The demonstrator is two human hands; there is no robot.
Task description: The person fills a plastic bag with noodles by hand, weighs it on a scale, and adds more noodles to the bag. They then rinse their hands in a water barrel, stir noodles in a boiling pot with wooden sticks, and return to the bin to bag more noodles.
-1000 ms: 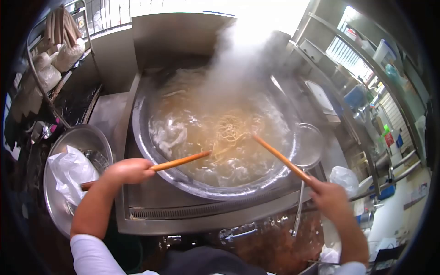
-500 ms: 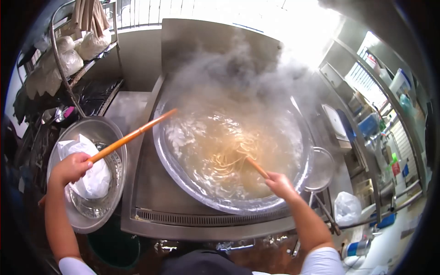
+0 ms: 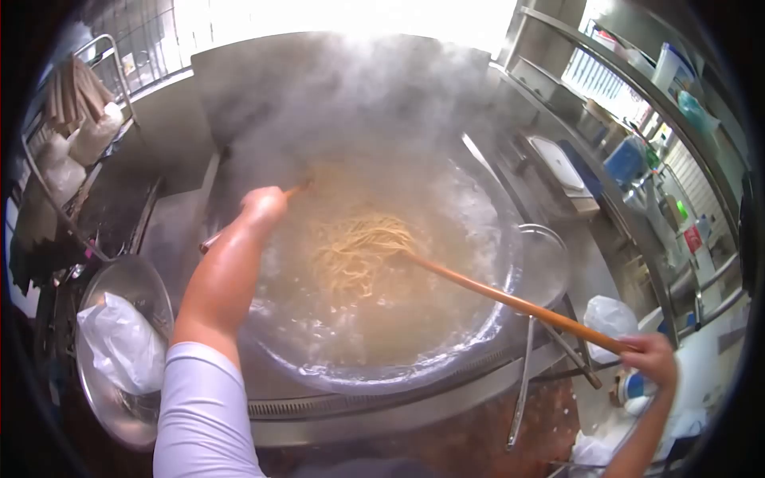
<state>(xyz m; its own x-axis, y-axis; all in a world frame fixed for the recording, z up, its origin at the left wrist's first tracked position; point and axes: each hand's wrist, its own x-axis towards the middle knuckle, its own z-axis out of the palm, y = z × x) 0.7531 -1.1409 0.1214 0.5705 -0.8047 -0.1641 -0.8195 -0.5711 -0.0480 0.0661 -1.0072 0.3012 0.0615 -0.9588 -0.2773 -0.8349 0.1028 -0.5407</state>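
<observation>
Steam rises from a wide metal pot (image 3: pixel 374 381) of bubbling cloudy water. A heap of yellowish noodles (image 3: pixel 362 247) shows at the surface near its middle. My left hand (image 3: pixel 265 205) is closed round a wooden stick (image 3: pixel 299 190) at the pot's left side, and that stick's far end lies in steam by the noodles. Off to the right, beyond the pot's rim, my right hand (image 3: pixel 649 358) grips the end of a long wooden stick (image 3: pixel 510 301), whose other end reaches into the noodles.
At the left, a metal basin (image 3: pixel 127 275) holds a white plastic bag (image 3: pixel 123 342). A round strainer (image 3: pixel 542 263) rests beside the pot's right rim. Metal shelving (image 3: pixel 637 88) with containers stands at the right, and a rack with bags at the far left.
My left hand has moved from over the basin to the pot's left side. My right hand has moved right, away from the pot. The noodles are now gathered in a larger heap.
</observation>
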